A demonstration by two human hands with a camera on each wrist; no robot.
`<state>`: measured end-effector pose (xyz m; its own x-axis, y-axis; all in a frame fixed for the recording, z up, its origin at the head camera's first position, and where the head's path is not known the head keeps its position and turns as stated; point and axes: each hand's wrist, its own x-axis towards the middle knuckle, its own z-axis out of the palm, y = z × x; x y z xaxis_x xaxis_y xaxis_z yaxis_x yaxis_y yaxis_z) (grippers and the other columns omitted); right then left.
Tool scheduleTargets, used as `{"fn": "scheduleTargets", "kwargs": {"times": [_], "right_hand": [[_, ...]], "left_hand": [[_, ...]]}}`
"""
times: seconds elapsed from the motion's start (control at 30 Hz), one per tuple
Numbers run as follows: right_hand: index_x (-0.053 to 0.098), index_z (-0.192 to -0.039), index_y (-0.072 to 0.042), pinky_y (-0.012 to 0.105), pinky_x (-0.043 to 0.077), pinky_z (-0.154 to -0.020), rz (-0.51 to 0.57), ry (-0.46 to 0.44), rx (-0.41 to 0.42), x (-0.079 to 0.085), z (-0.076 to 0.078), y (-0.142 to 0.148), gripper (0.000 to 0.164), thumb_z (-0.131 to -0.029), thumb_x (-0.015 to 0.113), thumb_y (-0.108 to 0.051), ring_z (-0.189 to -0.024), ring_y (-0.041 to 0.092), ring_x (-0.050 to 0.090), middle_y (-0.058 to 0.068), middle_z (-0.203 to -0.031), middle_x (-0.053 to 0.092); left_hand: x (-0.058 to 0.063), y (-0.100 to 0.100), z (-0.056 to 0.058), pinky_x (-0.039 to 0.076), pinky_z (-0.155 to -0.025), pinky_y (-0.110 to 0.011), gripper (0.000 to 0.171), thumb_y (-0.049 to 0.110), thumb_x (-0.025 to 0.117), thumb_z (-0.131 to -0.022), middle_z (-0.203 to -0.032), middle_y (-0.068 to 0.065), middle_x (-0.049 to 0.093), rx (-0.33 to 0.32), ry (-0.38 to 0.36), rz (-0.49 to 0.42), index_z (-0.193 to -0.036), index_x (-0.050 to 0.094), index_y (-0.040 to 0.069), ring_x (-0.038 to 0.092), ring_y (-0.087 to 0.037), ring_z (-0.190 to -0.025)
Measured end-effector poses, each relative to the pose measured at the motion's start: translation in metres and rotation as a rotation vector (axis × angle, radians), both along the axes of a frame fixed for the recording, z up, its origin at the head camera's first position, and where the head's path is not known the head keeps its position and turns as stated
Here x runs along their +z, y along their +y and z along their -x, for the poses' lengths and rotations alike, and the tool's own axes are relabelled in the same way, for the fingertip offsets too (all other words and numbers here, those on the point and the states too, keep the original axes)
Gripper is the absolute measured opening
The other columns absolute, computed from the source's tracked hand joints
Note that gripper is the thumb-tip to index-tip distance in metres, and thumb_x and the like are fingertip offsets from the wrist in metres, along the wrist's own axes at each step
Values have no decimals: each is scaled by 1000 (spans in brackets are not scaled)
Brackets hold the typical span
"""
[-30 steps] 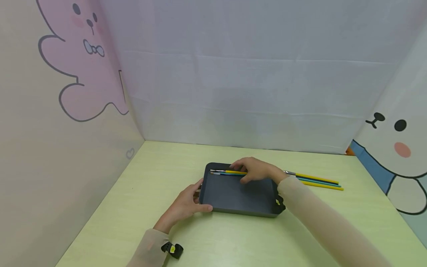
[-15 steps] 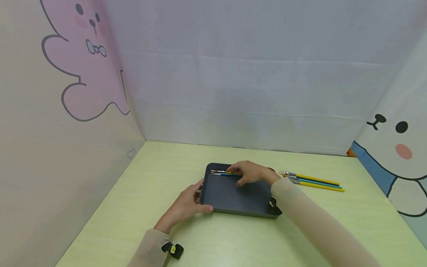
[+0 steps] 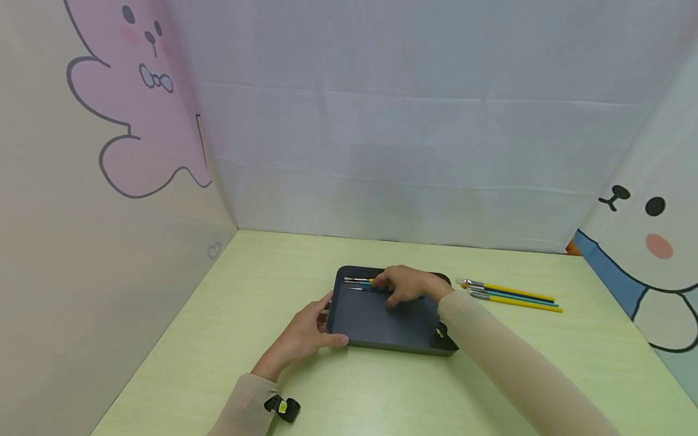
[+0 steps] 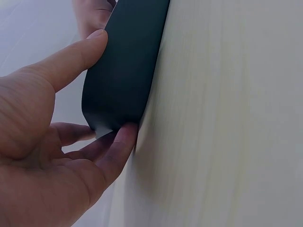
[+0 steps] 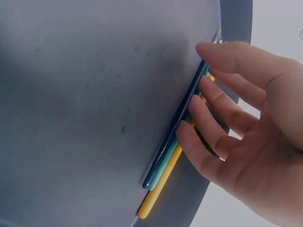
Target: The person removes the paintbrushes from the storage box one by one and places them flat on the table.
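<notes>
A dark grey rectangular tray (image 3: 376, 321) lies on the table. My left hand (image 3: 302, 333) holds its near left corner, thumb on the front wall and fingers around the left side, as the left wrist view also shows. Inside, along the far edge, a navy paintbrush (image 5: 175, 123), a teal paintbrush (image 5: 163, 168) and a yellow paintbrush (image 5: 158, 191) lie side by side. Over them is my right hand (image 3: 406, 283), its loosely bent fingers touching the handles and its thumb by the navy one. The fingers hide part of the brushes.
Several more paintbrushes, including a yellow brush (image 3: 520, 304), lie on the pale table (image 3: 262, 272) to the right of the tray. A white curtain (image 3: 403, 151) stands behind, with cartoon-printed panels at both sides.
My right hand has shifted slightly left and nearer to me over the tray. A third brush tip now shows on the tray floor. My left hand stays in place.
</notes>
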<state>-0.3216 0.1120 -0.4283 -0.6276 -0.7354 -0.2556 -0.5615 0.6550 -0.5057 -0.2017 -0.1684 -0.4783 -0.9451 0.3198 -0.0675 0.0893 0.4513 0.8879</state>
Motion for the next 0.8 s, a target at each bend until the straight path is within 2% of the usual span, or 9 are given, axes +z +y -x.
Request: {"fn": "scheduleTargets", "kwargs": {"times": [0.33, 0.53, 0.8], "right_hand": [[74, -131, -8, 35, 58, -91, -38, 49, -19, 0, 0, -6, 46, -88, 79, 6, -107, 26, 68, 9, -120, 72], [77, -121, -9, 30, 55, -82, -13, 25, -57, 0, -1, -9, 45, -84, 73, 16, -97, 20, 65, 7, -107, 72], [77, -120, -10, 28, 51, -77, -2, -12, -101, -4, 0, -7, 45, -86, 70, 18, -88, 11, 60, 3, -100, 71]], "left_hand": [[-1, 1, 1, 54, -106, -46, 112, 29, 95, -82, -150, -15, 53, 10, 4, 11, -170, 28, 15, 60, -29, -128], [-1, 0, 2, 55, -106, -45, 112, 28, 95, -82, -151, -15, 53, 6, 3, -6, -170, 28, 13, 61, -30, -128], [0, 1, 1, 55, -106, -45, 112, 27, 95, -82, -151, -16, 53, 7, -4, -8, -170, 28, 13, 60, -32, -130]]}}
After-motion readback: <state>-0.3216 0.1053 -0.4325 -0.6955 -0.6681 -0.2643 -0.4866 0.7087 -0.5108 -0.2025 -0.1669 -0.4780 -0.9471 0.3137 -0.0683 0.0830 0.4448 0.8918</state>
